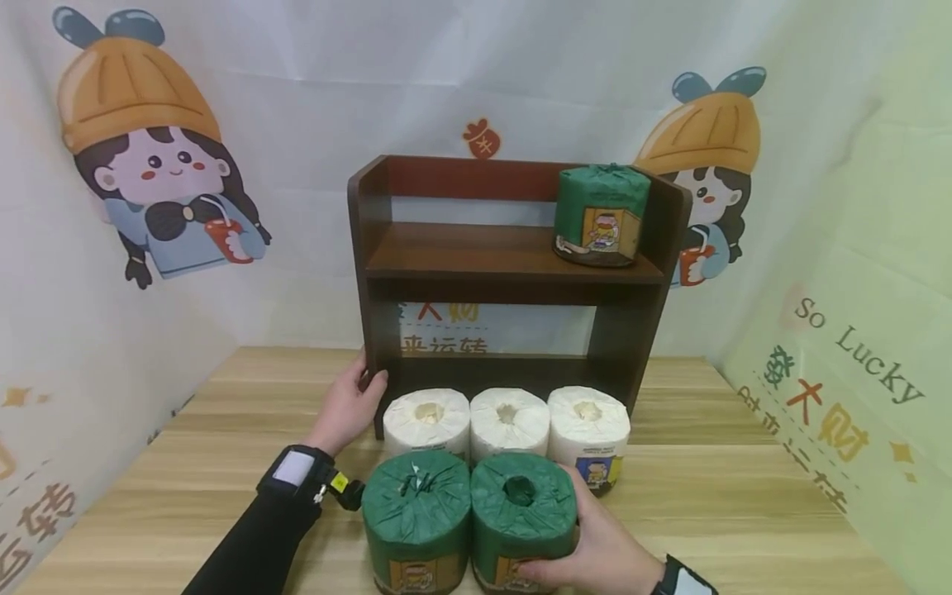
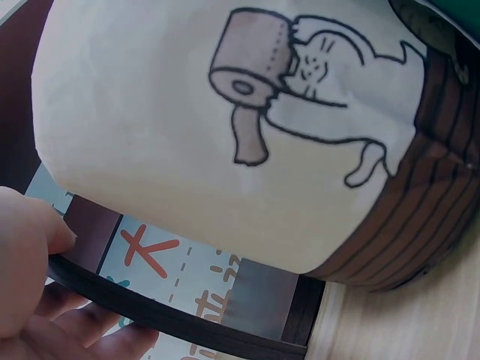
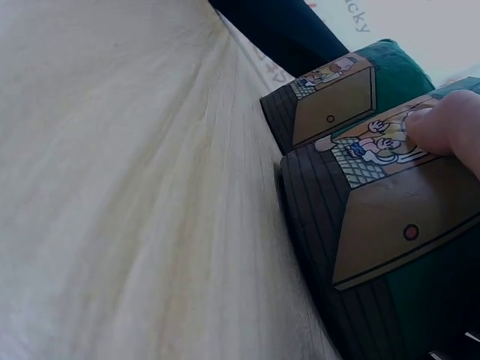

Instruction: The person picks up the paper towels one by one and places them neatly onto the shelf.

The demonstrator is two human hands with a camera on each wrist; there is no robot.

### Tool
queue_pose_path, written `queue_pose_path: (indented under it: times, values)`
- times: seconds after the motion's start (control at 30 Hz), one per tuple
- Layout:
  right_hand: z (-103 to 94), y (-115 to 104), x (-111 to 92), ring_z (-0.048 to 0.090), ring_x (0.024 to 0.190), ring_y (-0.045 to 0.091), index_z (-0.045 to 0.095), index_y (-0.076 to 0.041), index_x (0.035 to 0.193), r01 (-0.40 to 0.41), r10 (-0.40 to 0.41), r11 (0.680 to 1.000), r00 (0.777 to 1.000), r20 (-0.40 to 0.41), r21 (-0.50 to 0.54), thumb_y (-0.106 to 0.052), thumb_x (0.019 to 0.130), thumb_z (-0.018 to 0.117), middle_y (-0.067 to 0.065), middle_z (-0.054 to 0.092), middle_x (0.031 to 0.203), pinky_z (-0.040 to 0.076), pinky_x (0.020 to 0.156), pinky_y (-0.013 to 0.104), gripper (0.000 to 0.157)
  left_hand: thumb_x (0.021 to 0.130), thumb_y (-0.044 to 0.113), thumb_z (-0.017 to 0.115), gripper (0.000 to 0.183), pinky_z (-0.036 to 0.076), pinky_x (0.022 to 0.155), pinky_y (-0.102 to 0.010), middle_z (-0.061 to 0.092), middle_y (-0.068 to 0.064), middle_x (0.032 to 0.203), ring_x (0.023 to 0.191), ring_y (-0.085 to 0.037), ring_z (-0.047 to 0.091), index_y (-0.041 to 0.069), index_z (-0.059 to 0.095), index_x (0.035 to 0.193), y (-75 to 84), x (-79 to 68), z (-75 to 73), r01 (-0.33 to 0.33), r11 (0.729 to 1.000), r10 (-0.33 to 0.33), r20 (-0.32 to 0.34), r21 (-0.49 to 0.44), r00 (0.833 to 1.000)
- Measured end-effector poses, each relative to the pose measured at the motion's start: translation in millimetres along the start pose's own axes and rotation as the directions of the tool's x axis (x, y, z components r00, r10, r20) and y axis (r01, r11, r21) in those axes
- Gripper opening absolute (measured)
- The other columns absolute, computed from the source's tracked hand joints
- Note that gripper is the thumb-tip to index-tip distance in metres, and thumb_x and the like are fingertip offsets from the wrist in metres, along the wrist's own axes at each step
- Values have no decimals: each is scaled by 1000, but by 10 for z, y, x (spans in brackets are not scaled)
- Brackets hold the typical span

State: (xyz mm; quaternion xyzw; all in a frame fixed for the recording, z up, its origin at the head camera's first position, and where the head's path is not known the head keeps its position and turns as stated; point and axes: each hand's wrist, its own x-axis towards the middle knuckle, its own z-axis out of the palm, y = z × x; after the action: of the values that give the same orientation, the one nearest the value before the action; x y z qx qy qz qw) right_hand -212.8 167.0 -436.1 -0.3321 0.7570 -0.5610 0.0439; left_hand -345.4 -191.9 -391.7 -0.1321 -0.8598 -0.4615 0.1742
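My left hand (image 1: 348, 406) grips the left side panel of a dark brown two-tier shelf (image 1: 461, 256). In the left wrist view the thumb and fingers (image 2: 124, 345) lie on opposite sides of the panel edge. My right hand (image 1: 610, 541) holds a green-wrapped toilet paper roll (image 1: 524, 504) standing upright at the front, its thumb on the printed label. Beside that roll on the left stands another green toilet paper roll (image 1: 418, 504), close against it. Behind them three white-wrapped toilet paper rolls (image 1: 509, 421) line up before the shelf.
On the upper tier, at its right end, sits one more green toilet paper roll (image 1: 602, 215). The wood-grain table (image 1: 714, 496) runs under everything. A printed cloth (image 1: 312, 165) hangs behind and at the sides.
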Motion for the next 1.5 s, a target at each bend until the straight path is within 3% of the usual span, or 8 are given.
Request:
queue_pose_path:
  times: [0.43, 0.63, 0.83, 1.17, 1.5]
  values:
    - [-79, -227, 36, 41, 126, 29, 25, -15, 151, 139, -139, 989, 990, -11, 41, -9, 76, 88, 5, 42, 144, 37, 107, 33, 98, 105, 17, 50, 53, 44, 100, -53, 34, -14, 152, 131, -33, 37, 14, 31, 155, 12, -11, -18, -11, 1000, 11, -8, -4, 1000]
    - [-138, -310, 19, 42, 125, 28, 28, -18, 150, 121, -120, 993, 991, -52, 9, -10, 73, 89, 3, 45, 141, 39, 106, 33, 98, 105, 16, 50, 54, 43, 100, -53, 32, -14, 153, 131, -34, 37, 13, 30, 155, 29, -27, -4, -4, 1000, 4, 0, -5, 1000]
    - [-206, -375, 55, 44, 124, 26, 33, -20, 145, 122, -124, 992, 990, -67, -43, -13, 74, 89, 1, 48, 139, 40, 104, 40, 90, 105, 18, 49, 54, 43, 100, -52, 33, -13, 153, 131, -33, 37, 15, 29, 155, 20, -25, 1, -12, 1000, 12, 0, -5, 1000]
    - [-351, -571, 234, 46, 122, 29, 29, -17, 146, 215, -218, 975, 973, -80, -46, -6, 75, 84, 5, 47, 139, 46, 100, 42, 91, 105, 19, 49, 55, 44, 100, -53, 33, -14, 152, 130, -34, 38, 13, 28, 156, 5, -25, -7, -3, 1000, 3, -5, 1, 1000]
    - [-454, -773, 382, 44, 121, 25, 21, -18, 149, 213, -222, 975, 962, -159, -69, -9, 76, 82, 5, 38, 141, 49, 96, 44, 95, 105, 19, 49, 56, 44, 99, -52, 34, -16, 151, 129, -33, 39, 16, 27, 156, 20, -32, -10, -12, 1000, 12, 1, -2, 1000]
